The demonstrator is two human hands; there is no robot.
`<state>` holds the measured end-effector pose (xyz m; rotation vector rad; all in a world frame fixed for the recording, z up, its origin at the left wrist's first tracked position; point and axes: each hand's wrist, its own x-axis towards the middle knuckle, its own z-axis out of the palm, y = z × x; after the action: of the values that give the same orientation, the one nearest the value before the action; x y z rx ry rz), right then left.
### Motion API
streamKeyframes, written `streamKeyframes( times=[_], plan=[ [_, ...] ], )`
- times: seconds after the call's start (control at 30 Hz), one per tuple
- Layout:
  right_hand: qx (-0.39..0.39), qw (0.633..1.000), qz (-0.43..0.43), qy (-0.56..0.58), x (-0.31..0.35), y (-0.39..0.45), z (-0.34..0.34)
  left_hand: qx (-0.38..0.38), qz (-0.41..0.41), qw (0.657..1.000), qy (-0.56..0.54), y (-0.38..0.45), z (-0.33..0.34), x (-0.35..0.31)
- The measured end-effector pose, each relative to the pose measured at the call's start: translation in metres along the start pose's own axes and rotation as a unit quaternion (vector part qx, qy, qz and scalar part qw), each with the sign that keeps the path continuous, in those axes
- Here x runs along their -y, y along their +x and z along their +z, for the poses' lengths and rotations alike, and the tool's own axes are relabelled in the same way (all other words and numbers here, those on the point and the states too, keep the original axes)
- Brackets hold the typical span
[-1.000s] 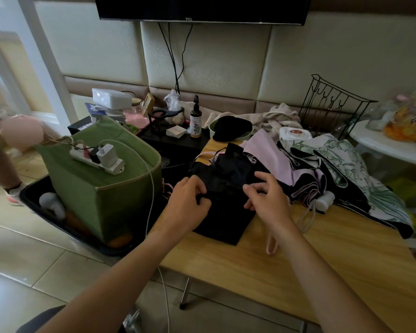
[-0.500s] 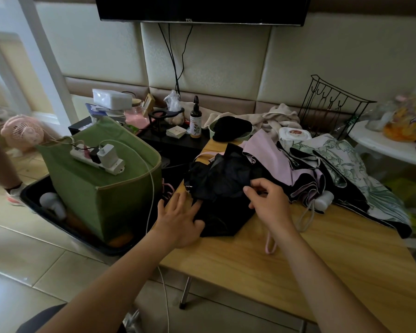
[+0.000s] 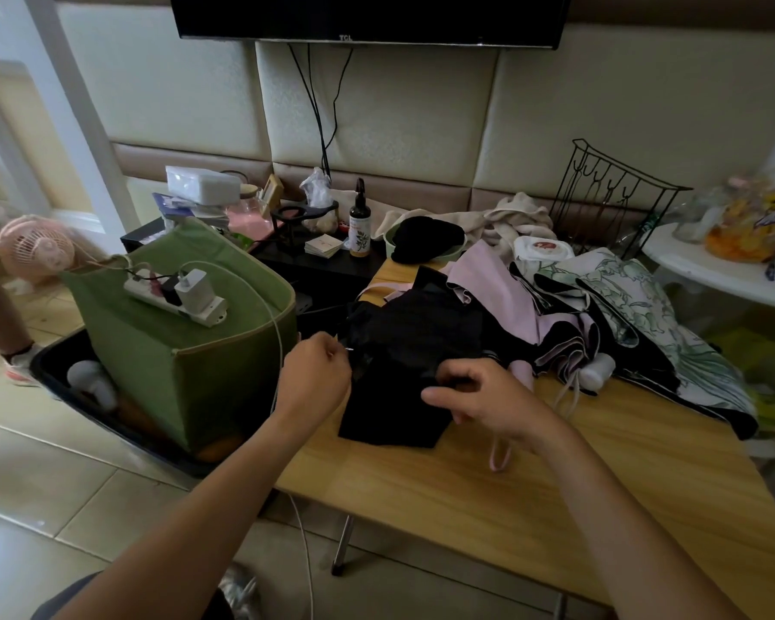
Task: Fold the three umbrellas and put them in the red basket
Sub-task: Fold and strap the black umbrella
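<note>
A black umbrella [image 3: 399, 351] lies crumpled on the left part of the wooden table [image 3: 555, 485]. My left hand [image 3: 316, 378] pinches its left edge at a metal rib tip. My right hand [image 3: 488, 402] pinches a fold of the same black cloth near its middle. Behind it a pink umbrella [image 3: 511, 302] lies loose, its pink strap [image 3: 500, 454] trailing under my right wrist. Further right spreads a white umbrella with a green leaf print [image 3: 636, 306]. No red basket shows in the head view.
A green fabric bin [image 3: 189, 369] with a power strip [image 3: 175, 297] on top stands left of the table in a black tray. A white cable [image 3: 283, 360] hangs near my left hand. Bottles, a bowl, clothes and a black wire rack [image 3: 609, 194] crowd the back. Another person's leg is at far left.
My left hand has moved up from lying flat on the table edge and now pinches the black umbrella's left edge. My right hand has slid lower, still on the black cloth.
</note>
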<state>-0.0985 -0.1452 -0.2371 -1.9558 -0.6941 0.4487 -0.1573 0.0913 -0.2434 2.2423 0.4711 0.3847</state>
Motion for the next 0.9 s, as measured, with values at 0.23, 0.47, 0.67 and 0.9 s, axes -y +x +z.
streamKeyframes(
  times=[0.23,0.47,0.67,0.9],
  plan=[
    [0.003,0.999,0.036,-0.032,0.007,-0.020,-0.010,0.175,-0.104,0.962,-0.183,-0.005,-0.017,-0.018],
    [0.031,0.992,0.118,-0.043,0.001,-0.030,0.004,0.210,-0.174,0.948,-0.166,-0.008,-0.004,0.002],
    [0.014,0.981,0.191,-0.013,-0.005,-0.033,0.012,0.168,-0.144,0.967,-0.128,-0.014,-0.001,0.010],
    [-0.045,0.962,0.256,0.086,0.000,-0.034,0.028,0.163,-0.184,0.951,-0.186,-0.019,-0.001,0.006]
  ],
)
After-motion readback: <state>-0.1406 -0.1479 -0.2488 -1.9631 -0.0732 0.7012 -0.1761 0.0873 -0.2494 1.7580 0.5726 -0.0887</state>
